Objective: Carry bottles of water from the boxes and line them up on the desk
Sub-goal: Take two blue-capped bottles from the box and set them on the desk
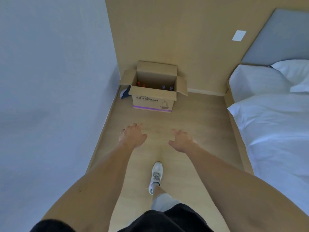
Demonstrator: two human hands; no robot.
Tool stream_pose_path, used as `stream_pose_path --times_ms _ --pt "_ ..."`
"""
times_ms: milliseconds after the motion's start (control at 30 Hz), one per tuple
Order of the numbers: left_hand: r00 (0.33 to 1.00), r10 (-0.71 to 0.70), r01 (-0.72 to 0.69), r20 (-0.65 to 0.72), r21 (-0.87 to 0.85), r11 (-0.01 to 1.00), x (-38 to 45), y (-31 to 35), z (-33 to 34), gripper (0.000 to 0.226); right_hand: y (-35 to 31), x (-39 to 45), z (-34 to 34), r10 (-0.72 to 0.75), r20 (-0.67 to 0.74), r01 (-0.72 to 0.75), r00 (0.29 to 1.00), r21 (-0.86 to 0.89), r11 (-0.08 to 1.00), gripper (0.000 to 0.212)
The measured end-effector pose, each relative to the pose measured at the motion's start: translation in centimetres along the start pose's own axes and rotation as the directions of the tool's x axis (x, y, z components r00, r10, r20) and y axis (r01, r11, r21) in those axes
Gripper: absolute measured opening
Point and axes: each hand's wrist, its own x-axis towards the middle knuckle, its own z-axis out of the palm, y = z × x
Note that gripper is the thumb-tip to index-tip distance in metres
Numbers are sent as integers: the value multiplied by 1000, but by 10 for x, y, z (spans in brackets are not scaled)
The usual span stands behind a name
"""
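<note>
- Wood floor [192, 124] between wall and bed [275, 131].
- Open box [153, 101] with bottles [164, 87] in the far corner, well ahead of both hands.
- Left hand [133, 136], right hand [181, 140]: fingers loose, holding nothing.

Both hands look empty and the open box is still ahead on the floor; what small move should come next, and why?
Probably another step forward, then a reach down into the cardboard box. The left hand and right hand are held out, fingers relaxed, holding nothing and well short of it. The box's flaps are open, and red caps and purple caps show inside.
</note>
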Motion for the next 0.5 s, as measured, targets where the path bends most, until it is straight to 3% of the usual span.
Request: stream_pose_path --times_ms 367,500 --pt "994 -67 67 -82 -3 998 229 -24 -107 44 -27 223 -122 -45 29 43 999 84 996 66" --pt "998 -41 41 -54 6 999 293 -15 -131 43 -25 275 -161 -30 20 27 999 106 994 62"
